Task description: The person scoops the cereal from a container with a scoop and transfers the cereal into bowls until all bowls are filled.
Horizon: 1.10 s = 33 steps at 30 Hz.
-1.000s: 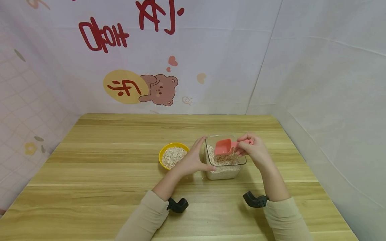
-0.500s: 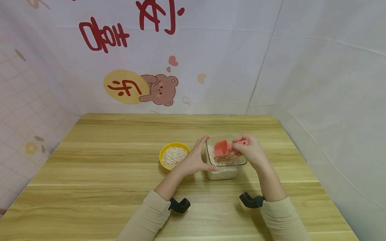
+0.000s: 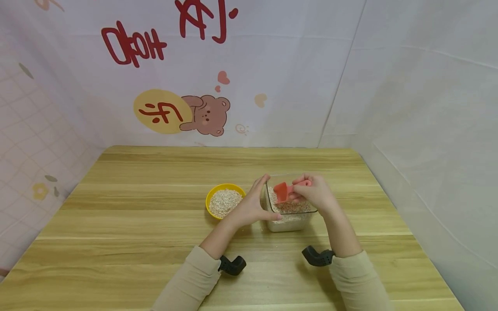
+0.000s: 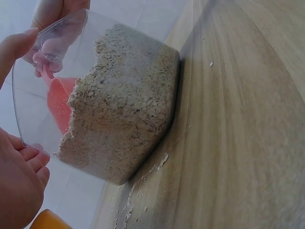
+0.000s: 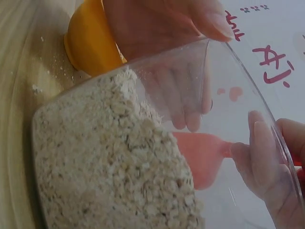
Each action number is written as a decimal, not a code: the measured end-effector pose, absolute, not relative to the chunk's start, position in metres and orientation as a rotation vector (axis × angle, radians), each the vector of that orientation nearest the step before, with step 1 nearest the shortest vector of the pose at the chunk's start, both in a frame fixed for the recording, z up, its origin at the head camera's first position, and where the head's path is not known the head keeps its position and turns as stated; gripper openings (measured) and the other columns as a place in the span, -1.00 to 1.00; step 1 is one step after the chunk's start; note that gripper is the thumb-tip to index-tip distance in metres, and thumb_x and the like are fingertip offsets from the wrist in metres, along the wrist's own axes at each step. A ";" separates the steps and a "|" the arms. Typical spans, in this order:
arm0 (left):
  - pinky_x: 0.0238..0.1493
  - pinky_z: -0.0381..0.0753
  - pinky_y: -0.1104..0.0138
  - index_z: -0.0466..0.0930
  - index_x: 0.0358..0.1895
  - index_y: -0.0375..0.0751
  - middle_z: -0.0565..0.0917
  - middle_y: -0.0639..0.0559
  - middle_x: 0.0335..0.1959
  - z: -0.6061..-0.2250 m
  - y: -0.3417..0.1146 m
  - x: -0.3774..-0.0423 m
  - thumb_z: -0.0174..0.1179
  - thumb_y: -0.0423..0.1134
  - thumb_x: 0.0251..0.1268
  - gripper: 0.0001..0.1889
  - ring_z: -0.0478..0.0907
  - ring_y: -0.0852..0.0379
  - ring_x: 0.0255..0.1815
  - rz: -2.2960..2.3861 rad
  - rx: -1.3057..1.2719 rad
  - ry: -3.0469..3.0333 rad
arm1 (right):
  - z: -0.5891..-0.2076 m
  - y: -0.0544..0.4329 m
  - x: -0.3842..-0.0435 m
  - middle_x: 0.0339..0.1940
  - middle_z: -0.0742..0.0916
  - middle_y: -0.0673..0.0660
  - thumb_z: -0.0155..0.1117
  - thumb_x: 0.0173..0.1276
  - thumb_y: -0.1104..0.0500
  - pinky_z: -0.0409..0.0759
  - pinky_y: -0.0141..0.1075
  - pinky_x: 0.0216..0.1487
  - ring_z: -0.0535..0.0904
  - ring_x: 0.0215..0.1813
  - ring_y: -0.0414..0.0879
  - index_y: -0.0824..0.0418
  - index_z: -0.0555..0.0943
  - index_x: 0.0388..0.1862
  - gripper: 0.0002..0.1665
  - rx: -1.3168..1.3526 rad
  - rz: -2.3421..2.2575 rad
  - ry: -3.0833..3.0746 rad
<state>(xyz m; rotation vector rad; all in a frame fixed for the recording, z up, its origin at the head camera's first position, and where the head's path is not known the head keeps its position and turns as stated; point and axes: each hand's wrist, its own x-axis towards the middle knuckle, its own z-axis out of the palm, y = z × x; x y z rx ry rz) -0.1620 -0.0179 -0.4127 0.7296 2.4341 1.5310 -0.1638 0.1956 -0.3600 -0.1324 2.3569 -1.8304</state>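
Note:
A clear square container holds a deep heap of oat flakes. My left hand grips its left side, thumb at the front rim and fingertips at the back corner. The handle of a coral-pink scoop is pinched between the thumb and fingers of my right hand. Through the clear wall in the left wrist view, the scoop's bowl lies inside the container, its edge right at the sloping surface of the oats. Left of the container stands a yellow bowl with oats in it, partly hidden behind my left hand.
Loose flakes lie scattered on the wooden table around the container's base. A printed cloth hangs behind the table, and a white sheet stands along the right side.
My right hand has moved left with the scoop, bringing it further over the oats and tilting its bowl. The left hand, container and yellow bowl have stayed nearly in place.

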 end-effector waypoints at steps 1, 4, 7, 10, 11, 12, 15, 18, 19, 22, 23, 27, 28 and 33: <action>0.35 0.09 -0.08 -0.23 0.55 0.06 -0.10 0.11 0.54 -0.413 -0.018 -0.162 0.52 0.11 -0.17 0.27 -0.10 0.04 0.50 1.533 0.731 2.433 | -0.359 0.195 -0.164 -0.45 0.71 0.27 0.09 0.29 0.43 0.68 -0.16 -0.31 0.70 -0.44 -0.02 0.62 0.41 -0.06 -0.71 -0.135 -1.824 2.353; 0.35 0.10 -0.07 -0.23 0.55 0.07 -0.10 0.09 0.54 -0.412 -0.018 -0.162 0.52 0.09 -0.17 0.26 -0.10 0.05 0.50 1.541 0.734 2.424 | -0.359 0.192 -0.165 -0.43 0.71 0.28 0.09 0.30 0.42 0.67 -0.18 -0.29 0.70 -0.44 -0.05 0.61 0.40 -0.03 -0.70 -0.122 -1.826 2.325; 0.34 0.11 -0.08 -0.23 0.55 0.08 -0.12 0.07 0.54 -0.413 -0.017 -0.163 0.52 0.08 -0.15 0.25 -0.11 0.04 0.50 1.553 0.737 2.411 | -0.360 0.192 -0.166 -0.41 0.71 0.29 0.08 0.31 0.43 0.67 -0.21 -0.28 0.70 -0.44 -0.07 0.63 0.39 0.00 -0.67 -0.118 -1.835 2.295; 0.33 0.12 -0.09 -0.23 0.55 0.11 -0.14 0.06 0.55 -0.413 -0.017 -0.162 0.52 0.07 -0.15 0.25 -0.12 0.03 0.50 1.560 0.735 2.401 | -0.362 0.191 -0.168 -0.40 0.71 0.29 0.07 0.31 0.44 0.67 -0.26 -0.29 0.70 -0.44 -0.08 0.65 0.36 0.04 -0.64 -0.106 -1.856 2.262; 0.33 0.12 -0.09 -0.23 0.55 0.11 -0.15 0.07 0.55 -0.413 -0.017 -0.163 0.52 0.07 -0.15 0.24 -0.12 0.03 0.50 1.560 0.734 2.400 | -0.362 0.190 -0.169 -0.39 0.71 0.29 0.07 0.31 0.44 0.67 -0.26 -0.29 0.70 -0.44 -0.08 0.65 0.36 0.05 -0.63 -0.102 -1.865 2.251; 0.33 0.12 -0.09 -0.23 0.55 0.12 -0.16 0.08 0.55 -0.413 -0.017 -0.162 0.52 0.07 -0.14 0.24 -0.13 0.03 0.50 1.561 0.734 2.399 | -0.363 0.190 -0.169 -0.39 0.71 0.28 0.06 0.32 0.43 0.67 -0.27 -0.29 0.70 -0.43 -0.08 0.65 0.35 0.05 -0.63 -0.098 -1.876 2.239; 0.34 0.11 -0.09 -0.23 0.55 0.11 -0.16 0.08 0.55 -0.413 -0.017 -0.162 0.52 0.06 -0.13 0.24 -0.14 0.03 0.50 1.561 0.736 2.402 | -0.364 0.188 -0.170 -0.37 0.71 0.28 0.04 0.34 0.42 0.67 -0.22 -0.24 0.70 -0.41 -0.07 0.64 0.36 0.06 -0.63 -0.086 -1.908 2.209; 0.34 0.11 -0.09 -0.23 0.55 0.11 -0.16 0.10 0.54 -0.413 -0.016 -0.162 0.52 0.05 -0.12 0.23 -0.14 0.04 0.50 1.564 0.735 2.400 | -0.364 0.187 -0.170 -0.37 0.71 0.26 0.03 0.36 0.40 0.65 -0.16 -0.19 0.70 -0.39 -0.06 0.63 0.37 0.05 -0.65 -0.070 -1.925 2.201; 0.34 0.11 -0.09 -0.22 0.55 0.10 -0.15 0.09 0.54 -0.414 -0.016 -0.163 0.52 0.04 -0.12 0.23 -0.14 0.04 0.50 1.566 0.735 2.400 | -0.365 0.187 -0.170 -0.37 0.71 0.26 0.02 0.37 0.39 0.65 -0.14 -0.18 0.70 -0.38 -0.06 0.62 0.37 0.05 -0.65 -0.067 -1.927 2.201; 0.34 0.12 -0.09 -0.22 0.55 0.10 -0.14 0.06 0.54 -0.414 -0.016 -0.163 0.52 0.03 -0.12 0.23 -0.13 0.05 0.50 1.569 0.738 2.402 | -0.365 0.187 -0.170 -0.38 0.70 0.24 0.02 0.38 0.37 0.64 -0.13 -0.15 0.70 -0.38 -0.08 0.62 0.37 0.06 -0.64 -0.057 -1.930 2.204; 0.34 0.12 -0.09 -0.22 0.55 0.09 -0.13 0.05 0.54 -0.415 -0.016 -0.163 0.52 0.02 -0.12 0.22 -0.12 0.04 0.50 1.569 0.742 2.406 | -0.365 0.187 -0.169 -0.38 0.70 0.23 0.01 0.38 0.37 0.64 -0.13 -0.14 0.70 -0.37 -0.08 0.62 0.36 0.06 -0.64 -0.053 -1.932 2.201; 0.34 0.12 -0.08 -0.21 0.55 0.11 -0.13 0.08 0.54 -0.414 -0.017 -0.163 0.52 0.02 -0.12 0.22 -0.12 0.06 0.50 1.564 0.737 2.413 | -0.364 0.188 -0.169 -0.37 0.71 0.22 0.01 0.39 0.37 0.63 -0.12 -0.11 0.70 -0.37 -0.10 0.62 0.34 0.09 -0.62 -0.037 -1.946 2.176; 0.34 0.12 -0.08 -0.21 0.55 0.11 -0.13 0.08 0.54 -0.414 -0.017 -0.163 0.52 0.02 -0.12 0.22 -0.13 0.06 0.50 1.564 0.736 2.412 | -0.363 0.188 -0.169 -0.37 0.71 0.22 0.01 0.40 0.37 0.63 -0.12 -0.11 0.70 -0.37 -0.10 0.61 0.34 0.10 -0.63 -0.031 -1.949 2.169; 0.34 0.12 -0.09 -0.21 0.55 0.13 -0.15 0.10 0.54 -0.414 -0.017 -0.163 0.52 0.08 -0.14 0.23 -0.14 0.06 0.50 1.556 0.721 2.408 | -0.362 0.190 -0.169 -0.36 0.72 0.21 0.01 0.43 0.37 0.64 -0.17 -0.13 0.70 -0.35 -0.11 0.64 0.29 0.15 -0.59 -0.014 -1.963 2.149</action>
